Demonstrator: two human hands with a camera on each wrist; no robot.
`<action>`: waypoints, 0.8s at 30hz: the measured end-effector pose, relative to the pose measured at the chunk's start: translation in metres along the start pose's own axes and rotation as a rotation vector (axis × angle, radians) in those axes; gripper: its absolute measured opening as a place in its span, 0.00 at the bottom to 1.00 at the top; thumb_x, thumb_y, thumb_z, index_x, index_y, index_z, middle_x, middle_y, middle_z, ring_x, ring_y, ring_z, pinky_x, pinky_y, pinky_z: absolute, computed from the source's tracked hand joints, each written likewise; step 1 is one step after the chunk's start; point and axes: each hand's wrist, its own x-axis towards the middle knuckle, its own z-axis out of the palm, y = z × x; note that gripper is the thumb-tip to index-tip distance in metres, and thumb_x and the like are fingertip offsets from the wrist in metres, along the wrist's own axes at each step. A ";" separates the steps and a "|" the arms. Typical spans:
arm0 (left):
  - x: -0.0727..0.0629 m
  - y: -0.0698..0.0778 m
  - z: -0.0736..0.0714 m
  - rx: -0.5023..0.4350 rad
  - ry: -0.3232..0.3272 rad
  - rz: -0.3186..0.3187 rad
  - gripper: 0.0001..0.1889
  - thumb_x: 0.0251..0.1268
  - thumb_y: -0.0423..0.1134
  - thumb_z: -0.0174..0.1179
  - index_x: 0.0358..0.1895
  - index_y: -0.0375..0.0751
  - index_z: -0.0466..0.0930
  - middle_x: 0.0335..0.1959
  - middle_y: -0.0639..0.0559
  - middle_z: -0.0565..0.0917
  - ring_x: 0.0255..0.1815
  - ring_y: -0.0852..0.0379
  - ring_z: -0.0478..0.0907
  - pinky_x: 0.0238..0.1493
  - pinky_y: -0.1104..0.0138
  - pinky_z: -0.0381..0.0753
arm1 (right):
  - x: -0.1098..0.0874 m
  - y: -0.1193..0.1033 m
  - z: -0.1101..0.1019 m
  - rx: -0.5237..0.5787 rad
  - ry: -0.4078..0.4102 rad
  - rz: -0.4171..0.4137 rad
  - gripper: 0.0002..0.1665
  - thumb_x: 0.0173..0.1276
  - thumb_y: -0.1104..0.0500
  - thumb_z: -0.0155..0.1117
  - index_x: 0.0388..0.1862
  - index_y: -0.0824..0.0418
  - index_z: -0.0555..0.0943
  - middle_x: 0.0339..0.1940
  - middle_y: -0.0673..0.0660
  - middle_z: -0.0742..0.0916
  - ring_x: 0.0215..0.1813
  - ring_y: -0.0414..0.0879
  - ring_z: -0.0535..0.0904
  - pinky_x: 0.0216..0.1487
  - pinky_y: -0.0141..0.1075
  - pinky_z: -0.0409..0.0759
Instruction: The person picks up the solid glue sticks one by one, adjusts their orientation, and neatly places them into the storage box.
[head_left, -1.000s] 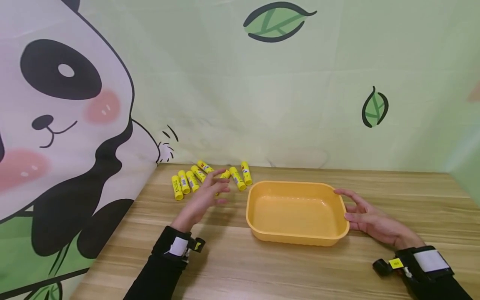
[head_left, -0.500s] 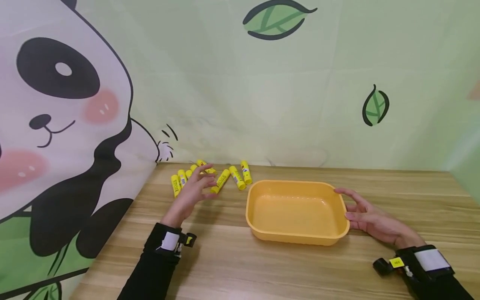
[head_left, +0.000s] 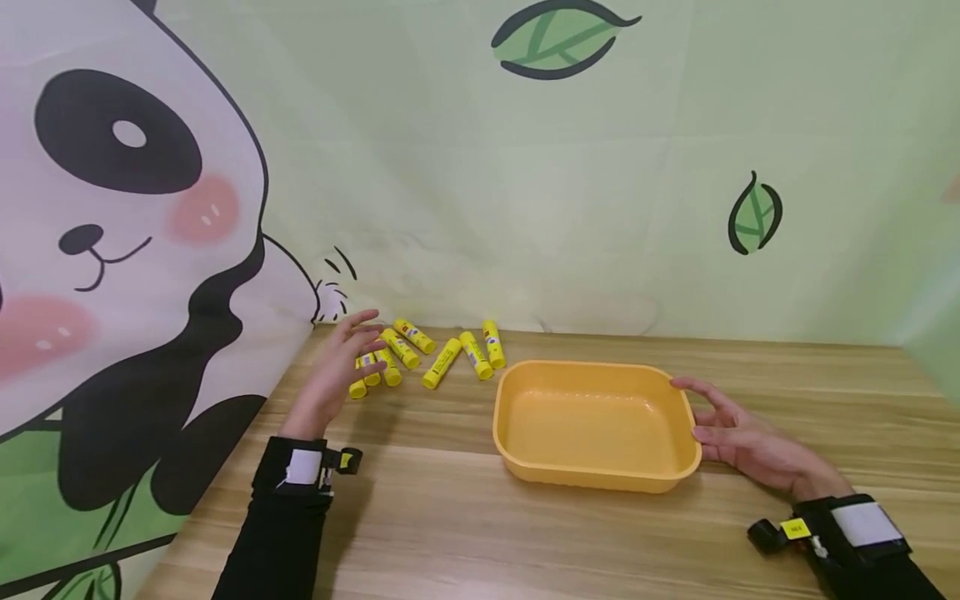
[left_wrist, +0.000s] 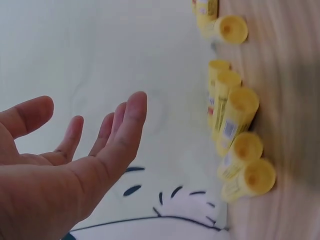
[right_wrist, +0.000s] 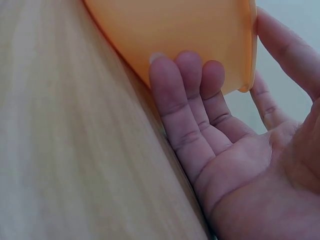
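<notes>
Since the frame of one second ago, our left grip (head_left: 328, 380) has travelled leftward, from over the middle of the yellow tubes (head_left: 400, 348) to over the leftmost ones; our right grip (head_left: 753, 444) and the tray (head_left: 596, 425) show no clear shift.

Left grip: released. Its fingers are spread and lightly bent, and the left wrist view shows them apart from the tubes. Right grip: grasping the tray at its right end, index finger at the far corner, thumb on the rim, remaining fingers against the outer wall. We cannot tell how firmly it presses.

We count eight tubes lying on the surface (head_left: 450, 533), the leftmost partly hidden behind our left grip in the head view. Five form a loose cluster; one slanted tube (head_left: 442, 363) lies apart from it, and two more lie between that tube and the tray's far left corner. The tray rests upright, right of the tubes.

Hazards, in our judgement:
1. Brushing the cluster could set the round tubes rolling, since neighbours lie close together.
2. A tube knocked backward could lodge against the backdrop (head_left: 450, 208), which stands directly behind them.
3. Uneven pressure from our right grip could skid or tip the tray, since only one end is held.
</notes>
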 end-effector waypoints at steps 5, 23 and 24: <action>-0.002 0.006 -0.011 0.069 0.081 0.039 0.28 0.86 0.40 0.42 0.82 0.38 0.53 0.78 0.32 0.60 0.75 0.37 0.62 0.75 0.45 0.66 | 0.003 0.003 0.002 0.009 -0.014 0.005 0.37 0.83 0.70 0.45 0.81 0.40 0.57 0.68 0.57 0.80 0.64 0.52 0.82 0.64 0.45 0.81; 0.031 -0.019 -0.038 0.472 0.252 -0.053 0.27 0.83 0.41 0.44 0.79 0.38 0.63 0.75 0.29 0.66 0.74 0.31 0.64 0.69 0.41 0.68 | -0.001 -0.002 0.001 0.000 -0.006 0.005 0.37 0.83 0.69 0.45 0.81 0.40 0.57 0.68 0.59 0.80 0.64 0.53 0.82 0.64 0.46 0.81; 0.034 -0.020 -0.040 0.493 0.254 -0.058 0.27 0.83 0.41 0.45 0.79 0.37 0.63 0.75 0.29 0.66 0.74 0.31 0.64 0.69 0.40 0.68 | -0.001 -0.003 0.001 0.001 -0.007 0.003 0.37 0.83 0.70 0.45 0.82 0.41 0.56 0.68 0.60 0.80 0.64 0.53 0.82 0.64 0.46 0.81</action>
